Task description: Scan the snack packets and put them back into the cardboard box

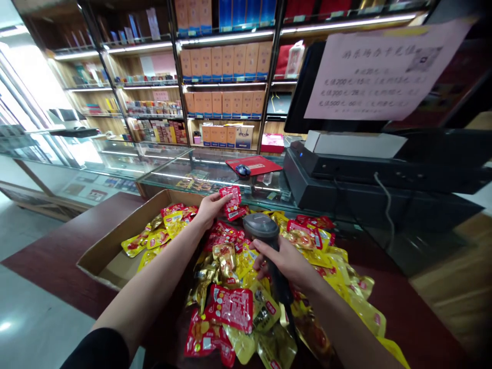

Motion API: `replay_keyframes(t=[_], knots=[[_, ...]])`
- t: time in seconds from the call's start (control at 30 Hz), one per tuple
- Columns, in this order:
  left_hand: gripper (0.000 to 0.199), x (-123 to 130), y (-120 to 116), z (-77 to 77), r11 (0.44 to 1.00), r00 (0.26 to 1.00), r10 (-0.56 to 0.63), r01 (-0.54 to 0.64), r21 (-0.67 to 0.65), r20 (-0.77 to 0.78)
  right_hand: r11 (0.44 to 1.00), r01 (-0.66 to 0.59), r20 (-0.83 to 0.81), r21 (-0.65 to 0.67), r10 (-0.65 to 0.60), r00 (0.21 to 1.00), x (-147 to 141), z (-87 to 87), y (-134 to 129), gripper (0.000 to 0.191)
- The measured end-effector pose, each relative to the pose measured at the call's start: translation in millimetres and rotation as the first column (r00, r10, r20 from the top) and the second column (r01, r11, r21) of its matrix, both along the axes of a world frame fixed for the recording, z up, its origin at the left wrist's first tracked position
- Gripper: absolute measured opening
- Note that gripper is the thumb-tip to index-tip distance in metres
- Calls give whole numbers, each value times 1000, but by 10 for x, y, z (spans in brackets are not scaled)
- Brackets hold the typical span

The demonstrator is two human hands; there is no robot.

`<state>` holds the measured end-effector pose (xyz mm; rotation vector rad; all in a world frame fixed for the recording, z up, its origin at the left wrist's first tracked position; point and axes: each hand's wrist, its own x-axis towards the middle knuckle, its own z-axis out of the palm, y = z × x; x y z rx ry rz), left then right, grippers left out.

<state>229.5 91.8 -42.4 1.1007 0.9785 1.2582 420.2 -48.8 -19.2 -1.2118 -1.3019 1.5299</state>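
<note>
Red foil sachet (230, 197) stands pinched between the thumb and fingers of the left hand (209, 209), raised above the pile and near the head of a dark grey handheld barcode scanner (260, 226). The right hand (284, 259) clenches the scanner's handle, fingers wrapped around it. Neither hand is released. This view does not show which way the scanner's window faces.

Beneath the hands lies a loose heap of red and gold foil snack packets (230, 307), more of them filling an open cardboard box (111, 261) to the left and spreading over a dark red countertop (65, 246). Beyond the box runs a glass display counter (215, 177), with a red mat (265, 165) and a small dark object (242, 170) on top. To the right sits a black till unit (346, 189) under a white carton (353, 143), and a pink printed notice (384, 69) hangs above it. Behind everything rise lit shelves stacked with tan boxes (223, 64).
</note>
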Motion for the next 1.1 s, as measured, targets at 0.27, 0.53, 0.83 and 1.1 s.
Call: replay_keyframes(t=[0.27,0.53,0.83,1.1], knots=[[51,-1067,-261,406,982,962,186,-174,77,-201,997,-68,-40,40,69,997,-74,82,-128,48],[53,-1850,-621,687,916,865,398,-359,178,-306,992,-71,-28,101,75,997,-41,184,-206,47],[49,-1040,-463,429,987,926,119,-72,143,-359,993,-19,-81,117,29,996,7,208,-207,45],[41,-13,-129,-194,947,820,-188,297,121,-540,996,-3,-49,95,8,999,124,251,-157,46]])
